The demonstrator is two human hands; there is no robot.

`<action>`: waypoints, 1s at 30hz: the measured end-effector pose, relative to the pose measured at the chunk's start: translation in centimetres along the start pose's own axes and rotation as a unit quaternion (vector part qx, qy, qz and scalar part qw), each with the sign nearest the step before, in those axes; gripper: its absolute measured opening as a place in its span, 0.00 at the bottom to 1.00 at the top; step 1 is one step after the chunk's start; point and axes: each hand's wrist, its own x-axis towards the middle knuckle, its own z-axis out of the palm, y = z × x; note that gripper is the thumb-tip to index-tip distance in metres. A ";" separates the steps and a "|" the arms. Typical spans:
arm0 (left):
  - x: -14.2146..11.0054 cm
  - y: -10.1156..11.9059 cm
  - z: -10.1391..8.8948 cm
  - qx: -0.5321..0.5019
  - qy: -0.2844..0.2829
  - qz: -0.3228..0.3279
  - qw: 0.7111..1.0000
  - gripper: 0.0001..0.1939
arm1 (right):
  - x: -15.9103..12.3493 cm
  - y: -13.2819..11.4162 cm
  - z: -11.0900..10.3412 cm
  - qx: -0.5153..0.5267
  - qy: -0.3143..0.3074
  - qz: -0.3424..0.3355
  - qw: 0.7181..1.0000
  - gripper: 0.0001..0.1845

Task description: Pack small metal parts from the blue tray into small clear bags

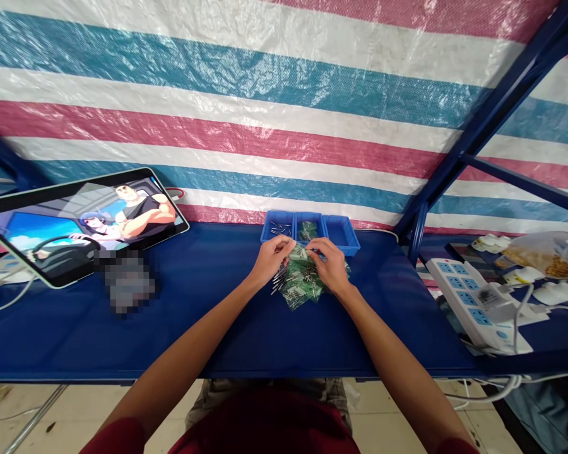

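My left hand (271,258) and my right hand (331,261) are close together above the table, fingers pinched. Between them is a small clear plastic bag (300,253), held near its top edge by both hands. Beneath them lies a pile of green-tinted plastic bags (299,293) with thin metal pieces inside. Loose slim metal pins (278,281) lie beside the pile, under my left hand; their exact kind is too small to tell. Just beyond my hands stands a blue divided tray (343,231). Metal pieces lie in its left compartment, and a bagged bundle (307,229) in the middle one.
A tablet (85,221) playing a cartoon leans at the left of the blue table (208,284). A blurred-out item (129,284) lies before it. On the right are a power strip (473,302), cables and a blue metal frame (416,233). Striped sheeting hangs behind.
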 end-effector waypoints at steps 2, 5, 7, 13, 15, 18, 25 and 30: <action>-0.1 0.3 -0.1 0.014 0.011 0.043 0.999 0.20 | 0.0 -0.1 0.0 -0.006 0.008 0.012 1.000 0.10; -0.2 0.9 -0.4 0.077 0.004 0.112 0.991 0.18 | 0.0 -0.1 0.0 -0.011 0.012 0.047 0.999 0.10; -0.3 1.0 -0.5 0.112 -0.022 0.113 0.987 0.15 | -0.1 0.0 0.1 -0.006 0.009 0.074 0.997 0.10; -0.2 0.5 -0.2 -0.001 -0.054 0.027 0.998 0.20 | -0.3 0.1 0.1 0.039 0.010 0.103 0.994 0.12; -0.2 0.4 0.0 -0.049 -0.021 0.016 0.998 0.20 | -0.4 0.2 0.1 0.039 -0.009 0.060 0.997 0.16; -0.3 0.5 0.4 -0.086 -0.004 0.001 0.996 0.17 | -0.4 0.3 0.2 0.020 -0.022 -0.010 1.000 0.19; -0.1 0.7 0.1 -0.020 -0.015 0.054 0.998 0.18 | -0.1 0.2 0.2 0.036 0.020 0.078 0.996 0.08; -0.1 0.6 0.1 -0.049 -0.010 0.007 0.999 0.20 | -0.2 -0.2 -0.1 0.063 0.002 0.129 0.990 0.13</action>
